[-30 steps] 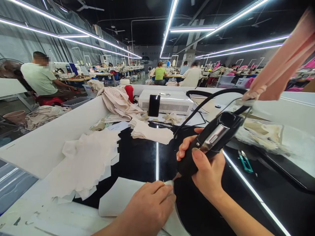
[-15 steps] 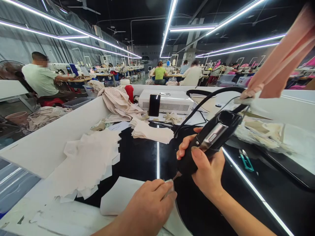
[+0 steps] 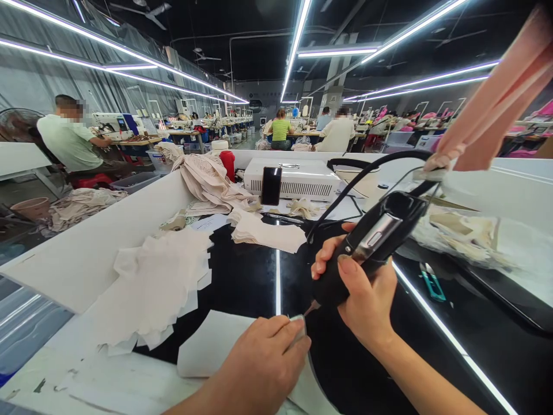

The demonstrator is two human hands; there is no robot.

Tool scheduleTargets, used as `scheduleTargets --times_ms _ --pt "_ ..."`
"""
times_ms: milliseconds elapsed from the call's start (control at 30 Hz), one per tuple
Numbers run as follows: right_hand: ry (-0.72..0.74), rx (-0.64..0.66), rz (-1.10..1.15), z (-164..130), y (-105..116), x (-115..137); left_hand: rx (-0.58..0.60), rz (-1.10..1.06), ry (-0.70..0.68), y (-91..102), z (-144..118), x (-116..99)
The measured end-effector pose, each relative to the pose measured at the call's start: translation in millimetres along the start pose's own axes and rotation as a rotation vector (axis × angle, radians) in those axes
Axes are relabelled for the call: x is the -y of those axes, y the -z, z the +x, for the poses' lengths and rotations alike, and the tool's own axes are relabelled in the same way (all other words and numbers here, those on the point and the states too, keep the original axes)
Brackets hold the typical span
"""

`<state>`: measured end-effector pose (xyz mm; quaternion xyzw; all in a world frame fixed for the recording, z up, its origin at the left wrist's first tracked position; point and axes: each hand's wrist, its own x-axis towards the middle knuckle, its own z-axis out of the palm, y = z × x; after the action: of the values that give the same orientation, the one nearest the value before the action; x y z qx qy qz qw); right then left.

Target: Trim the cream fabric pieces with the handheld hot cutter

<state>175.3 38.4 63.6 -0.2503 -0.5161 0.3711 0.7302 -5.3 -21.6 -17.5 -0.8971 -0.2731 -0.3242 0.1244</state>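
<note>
My right hand (image 3: 367, 300) is wrapped round a black corded hand tool (image 3: 367, 248) with a silver panel and a narrow, blade-like metal tip. The tool slants down to the left, its tip at the edge of a pale, curved sheet (image 3: 211, 346) on the black tabletop. On that sheet lies my left hand (image 3: 268, 357), thumb and fingers pinching a pale edge beside the tip. Whether the pinched edge belongs to the same sheet is hidden. A pale pink cloth strip (image 3: 496, 127) is tied at the tool's upper end, where the cable leaves.
A heap of pale cut pieces (image 3: 151, 282) lies left; a smaller stack (image 3: 265, 230) sits ahead. Behind stand a phone (image 3: 271, 185) and a white vented box (image 3: 298, 177). Teal thread snips (image 3: 432, 282) and bagged scraps (image 3: 466, 230) are right. White walls edge the table; people sit beyond.
Both hands, the tool and the sheet stay nearly where they were, with only a tiny shift in view. The seated person at far left has moved an arm slightly.
</note>
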Motion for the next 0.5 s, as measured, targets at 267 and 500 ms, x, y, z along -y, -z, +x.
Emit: scheduleTargets --times_ms 267,500 --pt "0.019 0.012 -0.049 -2.0 -0.4 -2.2 0.007 0.009 -0.012 2.2 2.6 0.8" --pt "0.032 -0.008 -0.01 -1.5 -5.3 -2.1 0.004 0.002 -0.004 2.0 2.4 0.1"
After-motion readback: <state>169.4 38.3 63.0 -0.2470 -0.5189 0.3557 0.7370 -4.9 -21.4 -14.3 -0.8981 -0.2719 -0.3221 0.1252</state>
